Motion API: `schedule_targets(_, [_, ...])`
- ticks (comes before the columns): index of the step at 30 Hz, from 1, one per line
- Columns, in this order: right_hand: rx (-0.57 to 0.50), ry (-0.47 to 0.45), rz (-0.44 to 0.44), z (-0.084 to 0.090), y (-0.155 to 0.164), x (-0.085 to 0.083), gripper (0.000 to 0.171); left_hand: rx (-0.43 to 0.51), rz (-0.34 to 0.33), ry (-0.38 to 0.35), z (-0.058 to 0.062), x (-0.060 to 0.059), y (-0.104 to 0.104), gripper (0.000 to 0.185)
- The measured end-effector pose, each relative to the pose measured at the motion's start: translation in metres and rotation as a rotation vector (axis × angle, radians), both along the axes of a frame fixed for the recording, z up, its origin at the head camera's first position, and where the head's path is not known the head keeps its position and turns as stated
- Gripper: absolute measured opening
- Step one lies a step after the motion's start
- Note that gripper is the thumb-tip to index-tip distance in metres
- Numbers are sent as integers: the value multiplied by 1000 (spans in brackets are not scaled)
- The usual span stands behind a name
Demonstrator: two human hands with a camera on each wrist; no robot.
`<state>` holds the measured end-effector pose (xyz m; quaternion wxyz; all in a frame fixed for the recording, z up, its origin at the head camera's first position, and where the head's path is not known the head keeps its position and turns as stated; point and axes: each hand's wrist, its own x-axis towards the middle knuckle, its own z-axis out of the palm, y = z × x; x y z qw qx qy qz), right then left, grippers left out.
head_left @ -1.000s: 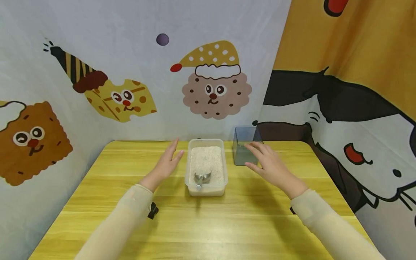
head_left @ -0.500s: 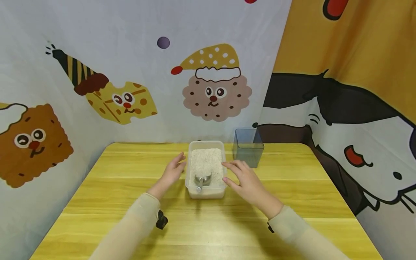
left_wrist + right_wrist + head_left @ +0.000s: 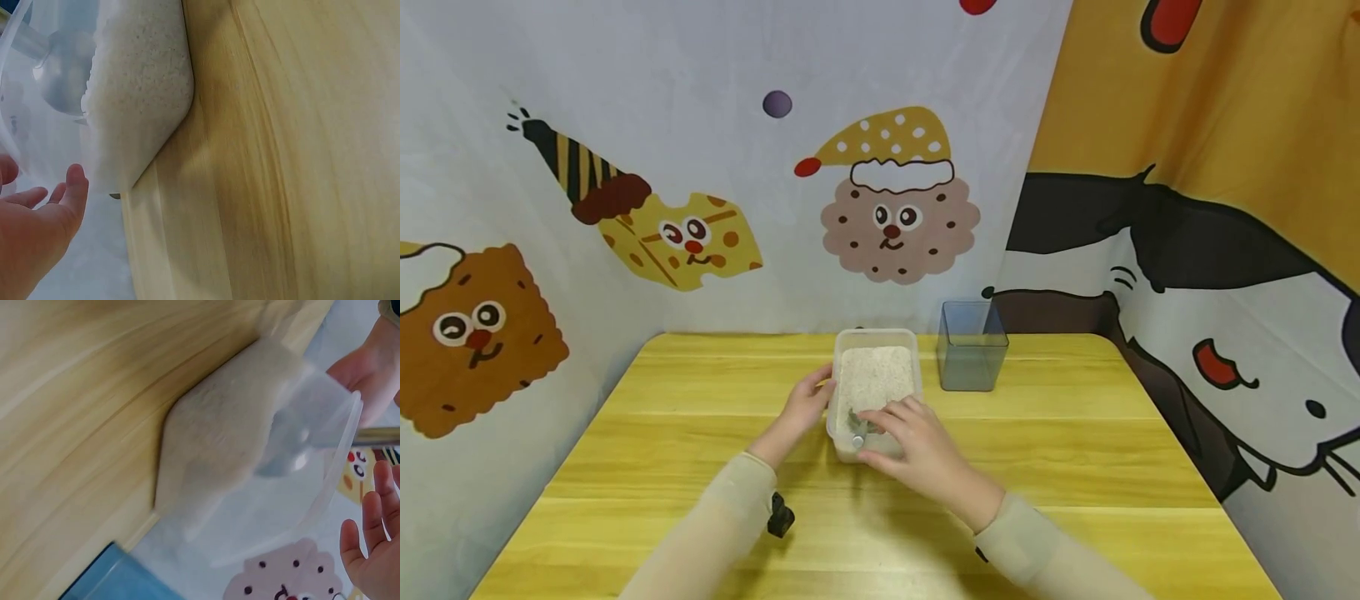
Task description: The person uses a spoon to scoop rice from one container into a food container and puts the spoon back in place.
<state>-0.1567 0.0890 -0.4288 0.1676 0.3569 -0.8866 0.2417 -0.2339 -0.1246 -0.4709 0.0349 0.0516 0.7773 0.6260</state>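
A person's left forearm [image 3: 703, 521] and right forearm [image 3: 1056, 546], both in pale sleeves, slant inward toward a translucent tub [image 3: 876, 337]. The left hand [image 3: 801, 412] is at the tub's left side, fingers extended; whether they touch it is unclear. The right hand [image 3: 921, 446] hovers over the tub's near right corner, thumb and fingers apart, loosely curved.

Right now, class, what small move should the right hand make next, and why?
Probably close the right hand around the scoop handle: the hand looks open, not yet gripping, and the handle sticks out over the tub's rim.
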Motion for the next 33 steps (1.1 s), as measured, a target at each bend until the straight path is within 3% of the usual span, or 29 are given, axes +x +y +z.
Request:
schedule_targets(9, [60,107,2,-5,-20,3,28,-14,14,-41,-2,2,-2,44])
schedule_targets(15, [-54,72,-23,-4,-10,1,10,6,8,-13,-3,0,0,43])
schedule_targets(18, [-136,-18,-98,-1,2,-4,6,9,8,-20,-2,0,0,44])
schedule_targets(24, [-356,-359,-270,1,26,-20,15,4,9,-38,1,1,0,44])
schedule_targets(27, [-484,-482,-325,-1,33,-31,19,-3,2,-28,1,0,0,44])
schedule_targets(30, [-570,-550,-355,-1,38,-40,21,-13,4,-29,1,0,0,44])
schedule_targets(33, [-575,-593,-376,1,40,-45,20,-21,10,-25,1,0,0,44])
